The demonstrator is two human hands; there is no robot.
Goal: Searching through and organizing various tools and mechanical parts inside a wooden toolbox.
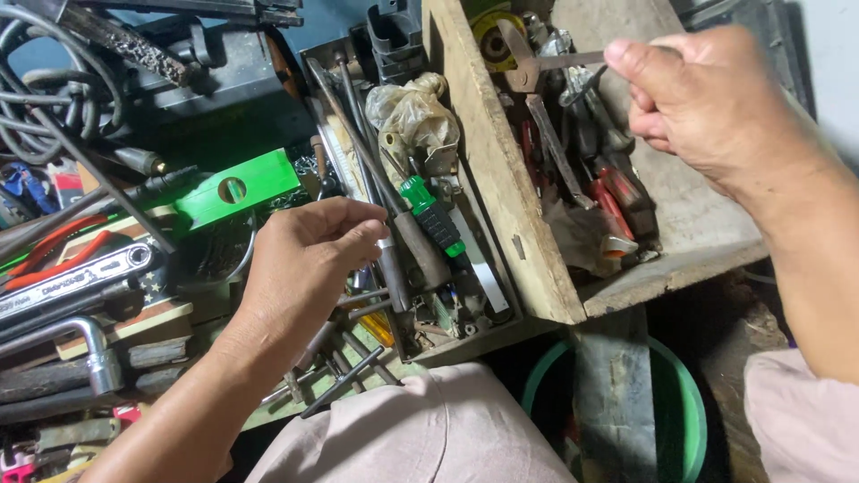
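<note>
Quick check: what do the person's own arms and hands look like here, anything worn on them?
Both hands are bare: no gloves, rings or watch visible on the left hand or the right hand. Both forearms are uncovered as far as the frame shows; no sleeves in view. Pale pinkish-beige trousers cover the knees below.

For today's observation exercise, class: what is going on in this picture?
A person sits over a heap of tools. The right hand is raised above a wooden box of tools, pinching a thin metal piece between thumb and fingers. The left hand reaches into a metal tray of long tools, fingers at a dark-shafted one beside a green-handled screwdriver. A green level lies to the left.
</note>
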